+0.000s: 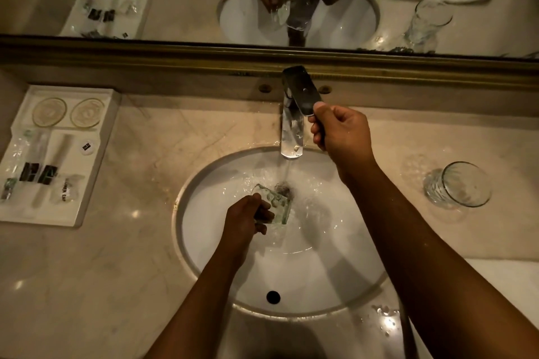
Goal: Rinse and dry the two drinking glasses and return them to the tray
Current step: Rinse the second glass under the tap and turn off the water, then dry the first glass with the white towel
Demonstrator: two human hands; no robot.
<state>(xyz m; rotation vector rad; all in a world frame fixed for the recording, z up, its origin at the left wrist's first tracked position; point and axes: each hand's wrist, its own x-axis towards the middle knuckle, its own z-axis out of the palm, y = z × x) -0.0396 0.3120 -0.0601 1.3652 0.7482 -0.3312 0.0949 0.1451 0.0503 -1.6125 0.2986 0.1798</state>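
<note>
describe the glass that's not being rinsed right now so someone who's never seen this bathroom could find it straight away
Start at the white oval sink set in the marble counter, then look right, past the right hand on the tap lever. The second glass sits alone on the counter, apart from the basin. Unlike the glass under the tap, no hand holds it.

Glossy white sink [335, 280], polished chrome faucet [290, 137], clear glass [458, 185]

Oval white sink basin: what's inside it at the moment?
Inside the oval white sink basin, the left hand holds a clear drinking glass under running water. The dark drain shows partly; glass and splashing cover the rest.
</note>
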